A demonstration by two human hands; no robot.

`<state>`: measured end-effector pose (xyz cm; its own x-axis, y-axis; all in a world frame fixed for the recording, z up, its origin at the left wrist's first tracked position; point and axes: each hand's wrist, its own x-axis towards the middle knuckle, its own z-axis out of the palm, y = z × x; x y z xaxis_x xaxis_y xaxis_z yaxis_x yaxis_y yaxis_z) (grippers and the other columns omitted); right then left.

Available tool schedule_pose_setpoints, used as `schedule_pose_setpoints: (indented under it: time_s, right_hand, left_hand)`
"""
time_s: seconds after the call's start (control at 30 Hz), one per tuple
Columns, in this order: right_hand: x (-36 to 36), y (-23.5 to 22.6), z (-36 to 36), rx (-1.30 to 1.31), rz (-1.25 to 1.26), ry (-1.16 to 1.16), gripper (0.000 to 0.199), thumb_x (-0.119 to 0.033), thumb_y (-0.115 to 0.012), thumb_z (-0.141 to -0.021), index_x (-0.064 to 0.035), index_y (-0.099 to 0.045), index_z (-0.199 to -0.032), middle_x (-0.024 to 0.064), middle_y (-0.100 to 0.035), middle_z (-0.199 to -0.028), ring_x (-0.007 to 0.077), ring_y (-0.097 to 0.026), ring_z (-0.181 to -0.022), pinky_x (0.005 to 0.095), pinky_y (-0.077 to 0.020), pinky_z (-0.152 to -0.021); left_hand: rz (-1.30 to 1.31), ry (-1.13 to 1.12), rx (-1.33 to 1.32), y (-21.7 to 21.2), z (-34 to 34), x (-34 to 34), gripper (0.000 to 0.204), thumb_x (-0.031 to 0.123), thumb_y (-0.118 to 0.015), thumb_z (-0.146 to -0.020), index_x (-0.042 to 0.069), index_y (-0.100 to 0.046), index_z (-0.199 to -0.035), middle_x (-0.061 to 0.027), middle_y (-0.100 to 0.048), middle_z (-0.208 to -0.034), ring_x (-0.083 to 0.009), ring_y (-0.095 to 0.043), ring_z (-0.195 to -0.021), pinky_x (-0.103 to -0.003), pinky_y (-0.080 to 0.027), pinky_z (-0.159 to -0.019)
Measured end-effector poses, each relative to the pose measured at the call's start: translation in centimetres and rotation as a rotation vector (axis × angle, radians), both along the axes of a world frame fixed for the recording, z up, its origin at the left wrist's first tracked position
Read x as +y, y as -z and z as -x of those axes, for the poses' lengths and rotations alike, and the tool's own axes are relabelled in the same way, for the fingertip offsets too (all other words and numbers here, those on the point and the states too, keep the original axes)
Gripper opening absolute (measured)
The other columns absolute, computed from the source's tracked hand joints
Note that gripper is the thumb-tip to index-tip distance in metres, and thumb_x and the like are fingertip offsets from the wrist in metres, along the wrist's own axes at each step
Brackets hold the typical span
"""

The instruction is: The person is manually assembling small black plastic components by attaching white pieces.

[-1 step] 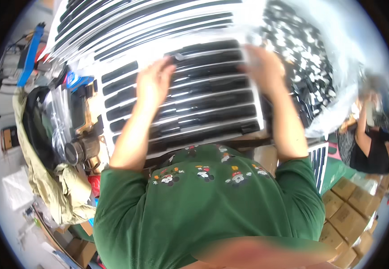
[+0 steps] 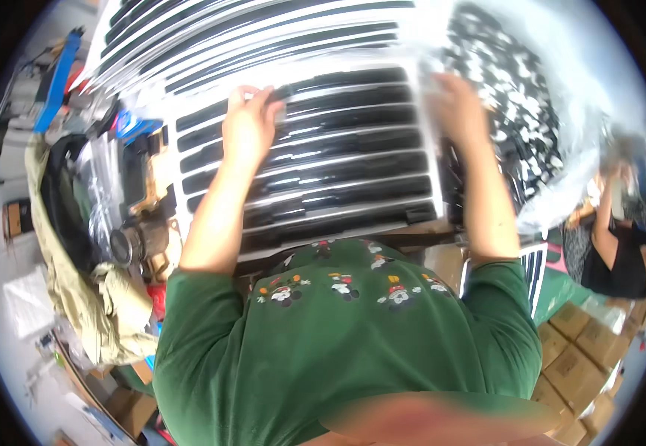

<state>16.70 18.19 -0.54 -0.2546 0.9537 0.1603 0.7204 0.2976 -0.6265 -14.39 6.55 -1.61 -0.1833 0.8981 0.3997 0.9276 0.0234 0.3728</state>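
A white tray (image 2: 436, 178) with rows of long black pen-like pieces (image 2: 352, 115) lies in front of me. My left hand (image 2: 248, 126) is over its left part, fingers curled together at the upper rows. A small dark piece shows at those fingertips, too blurred to name. My right hand (image 2: 458, 111) is beyond the tray's right edge, beside a heap of small black and white parts (image 2: 520, 104). Motion smears its fingers, so I cannot see what they hold.
More filled white trays (image 2: 263, 37) are stacked at the far side. Clear plastic sheeting (image 2: 561, 201) surrounds the heap. On the left are a roll of tape (image 2: 126, 245) and a khaki garment (image 2: 47, 245). Cardboard boxes (image 2: 572, 379) and another person (image 2: 620, 253) are at right.
My right hand has shifted a little to the right, away from the tray's edge. My left hand stays over the upper rows, its fingers slightly more curled. The whole view has shifted slightly.
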Motion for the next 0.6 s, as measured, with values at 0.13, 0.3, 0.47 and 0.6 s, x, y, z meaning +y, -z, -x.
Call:
schedule_pose_setpoints:
  time_s: [0.13,0.3,0.47,0.6]
  right_hand:
    - [7.1,4.5,-4.5,-0.333,-0.16,-0.039,0.033,-0.02,-0.066,-0.068,-0.01,-0.065,-0.1,0.0167,-0.062,-0.093,0.0344,-0.06,-0.089,0.0394,-0.0479,-0.078]
    - [8.6,4.9,-3.8,-0.398,-0.096,-0.058,0.03,-0.02,-0.062,-0.071,-0.0099,-0.064,-0.099,0.0168,-0.064,-0.093,0.0331,-0.061,-0.086,0.04,-0.0486,-0.076]
    - [7.7,2.8,-4.7,-0.296,-0.076,0.054,0.025,-0.022,-0.06,-0.078,-0.0095,-0.063,-0.099,0.0156,-0.065,-0.087,0.0307,-0.063,-0.08,0.037,-0.0489,-0.072]
    - [6.9,3.0,-6.0,0.032,-0.051,0.086,0.025,-0.016,-0.062,-0.083,-0.0097,-0.063,-0.107,0.0026,-0.061,-0.077,0.0116,-0.056,-0.066,0.0247,-0.0452,-0.065]
  left_hand:
    - [0.173,0.0,0.137,3.7,3.4,2.3,0.04,0.002,-0.052,-0.076,0.007,-0.055,-0.116,-0.0172,-0.053,-0.109,-0.0346,-0.06,-0.091,-0.042,-0.05,-0.078]
    - [0.003,0.083,0.001,4.0,2.5,2.0,0.042,0.002,-0.056,-0.072,0.007,-0.056,-0.113,-0.0169,-0.056,-0.108,-0.0331,-0.056,-0.098,-0.043,-0.044,-0.087]
    - [0.319,-0.127,0.219,2.7,8.8,0.9,0.027,0.009,-0.061,-0.074,0.01,-0.064,-0.101,-0.0122,-0.059,-0.107,-0.0328,-0.053,-0.102,-0.04,-0.043,-0.089]
    - [0.437,0.056,0.236,1.4,11.6,2.3,0.027,0.015,-0.062,-0.077,0.009,-0.063,-0.103,-0.0114,-0.059,-0.108,-0.0322,-0.052,-0.103,-0.039,-0.041,-0.091]
